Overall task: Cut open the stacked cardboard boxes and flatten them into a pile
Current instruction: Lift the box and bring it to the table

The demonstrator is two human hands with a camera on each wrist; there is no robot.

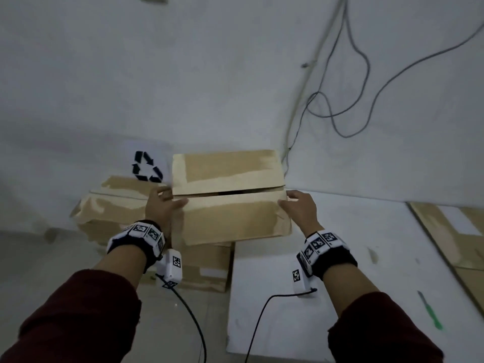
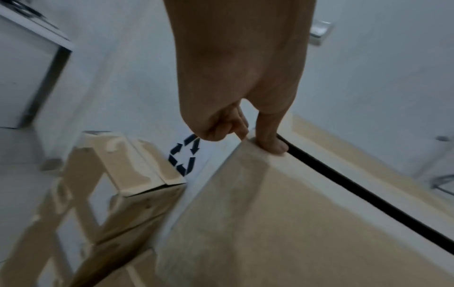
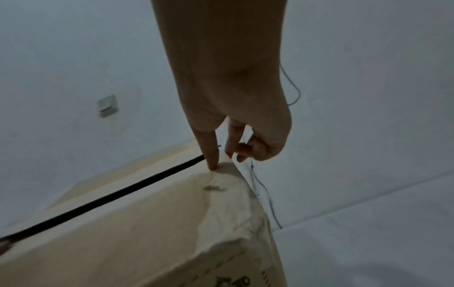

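both hands (image 1: 163, 205) (image 1: 298, 206) forward, fingers curled

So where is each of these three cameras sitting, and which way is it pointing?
Head: worn on the head, looking down at the top box, both hands and forearms showing.
Left wrist: looks along the left hand at the box's left corner.
Right wrist: looks along the right hand at the right corner.
Shared: all three show the box's open top seam.

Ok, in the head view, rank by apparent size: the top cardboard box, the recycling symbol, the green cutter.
1. top cardboard box, clearly largest.
2. recycling symbol.
3. green cutter, long but thin; it lies nearer the camera, so ranks 2 and 3 are unsure.
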